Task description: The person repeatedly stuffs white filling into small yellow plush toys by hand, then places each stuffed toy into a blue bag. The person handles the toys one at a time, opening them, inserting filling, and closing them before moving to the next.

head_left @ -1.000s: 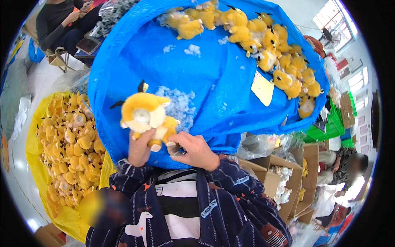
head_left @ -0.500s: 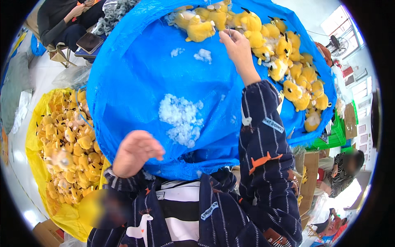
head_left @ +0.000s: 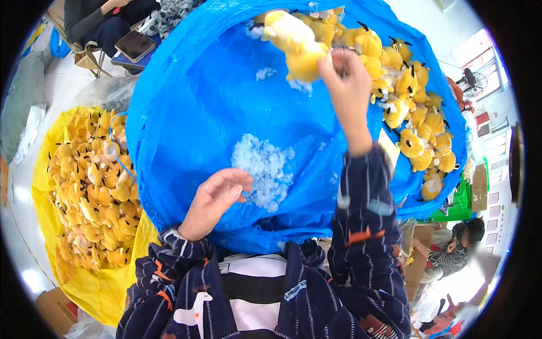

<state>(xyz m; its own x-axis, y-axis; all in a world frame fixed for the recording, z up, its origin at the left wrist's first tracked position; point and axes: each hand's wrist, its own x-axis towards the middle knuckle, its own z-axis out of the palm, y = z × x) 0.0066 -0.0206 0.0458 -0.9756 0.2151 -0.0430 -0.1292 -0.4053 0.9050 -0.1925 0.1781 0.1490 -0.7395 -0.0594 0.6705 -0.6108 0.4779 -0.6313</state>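
Note:
My right hand (head_left: 351,93) is raised over the far middle of a blue plastic sheet (head_left: 186,118). Its thumb and fingers are closed on a yellow plush toy (head_left: 304,63) with a white patch, which hangs out to the left. A small dark thing shows between those fingers, too small to name. My left hand (head_left: 212,200) is open, with nothing in it and its fingers loosely bent. It hovers beside a heap of white stuffing fluff (head_left: 264,169). More yellow plush toys (head_left: 415,116) lie along the sheet's far and right sides.
To the left, a yellow sack (head_left: 121,279) is full of similar plush toys. A person (head_left: 101,28) sits at the far left, near a phone (head_left: 135,46). At the right are a green crate (head_left: 456,200), cardboard boxes (head_left: 420,254) and another person (head_left: 460,248).
My right hand has taken hold of a plush toy at the far side and lifted it, drawing back nearer. My left hand has moved right toward the fluff, its fingers now more bent.

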